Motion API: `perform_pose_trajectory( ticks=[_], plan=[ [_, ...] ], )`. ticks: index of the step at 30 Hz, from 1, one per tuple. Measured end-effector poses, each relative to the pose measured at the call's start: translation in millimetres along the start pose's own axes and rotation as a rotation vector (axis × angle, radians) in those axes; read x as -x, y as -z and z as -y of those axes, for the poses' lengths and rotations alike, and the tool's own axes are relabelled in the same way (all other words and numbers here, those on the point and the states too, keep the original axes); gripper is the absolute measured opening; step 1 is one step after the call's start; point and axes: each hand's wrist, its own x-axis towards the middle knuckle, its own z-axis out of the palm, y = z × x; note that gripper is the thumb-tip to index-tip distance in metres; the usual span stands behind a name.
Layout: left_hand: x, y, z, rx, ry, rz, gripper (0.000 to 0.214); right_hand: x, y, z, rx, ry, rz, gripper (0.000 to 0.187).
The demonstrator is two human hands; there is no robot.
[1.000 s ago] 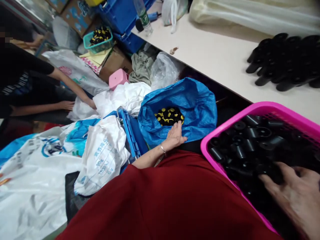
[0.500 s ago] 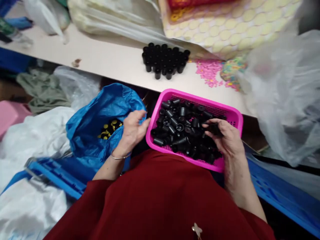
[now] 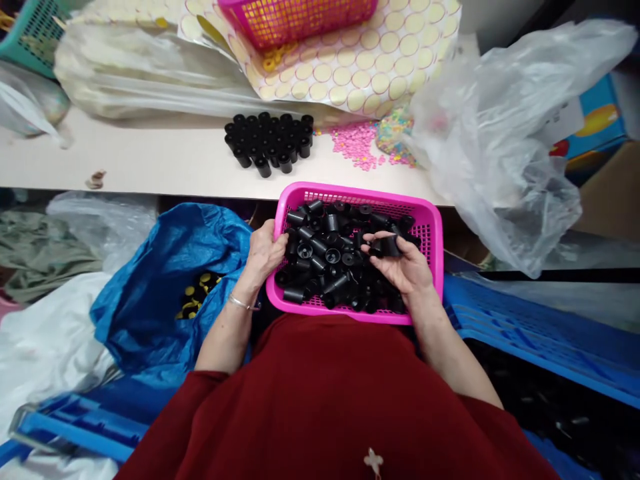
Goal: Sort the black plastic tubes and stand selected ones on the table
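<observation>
A pink plastic basket (image 3: 434, 267), full of loose black plastic cylinders (image 3: 345, 259), sits between me and the table. My left hand (image 3: 265, 253) is closed over the basket's left rim, its fingertips curling inside. Above the right part of the heap, my right hand (image 3: 407, 267) has its palm turned up and its fingers curled round black plastic cylinders (image 3: 391, 245); how many it holds is partly hidden. Beyond the basket a tight cluster of upright black cylinders (image 3: 270, 140) stands on the white table (image 3: 165, 157).
Left of the basket a blue bag (image 3: 135, 320) gapes, with black and yellow pieces (image 3: 197, 293) inside. Small pink pieces (image 3: 357, 143) and a clear plastic bag (image 3: 490, 133) lie on the table's right. Another pink basket (image 3: 300, 23) stands at the back. Blue crates flank me.
My left hand has gone from open beside the basket to gripping its left rim. My right hand has turned palm up with the black cylinders. The view has swung right.
</observation>
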Motion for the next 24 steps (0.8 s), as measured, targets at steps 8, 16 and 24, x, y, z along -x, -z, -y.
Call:
perform_pose_trajectory(
  ticks=[8,16,24],
  plan=[
    [1.9,-6.0,-2.5,-0.073,-0.07,0.0,0.019,10.0,2.8,-2.6,-0.047,0.018,-0.011,0.05],
    [10.6,2.4,-48.5,-0.079,-0.463,-0.217,0.027,10.2,7.1,-2.5,-0.144,0.022,-0.019,0.057],
    [-5.1,-26.3,-126.2,0.013,-0.544,0.469,0.007,36.0,-0.4,-2.7,0.66,0.375,-0.128,0.045]
  ],
)
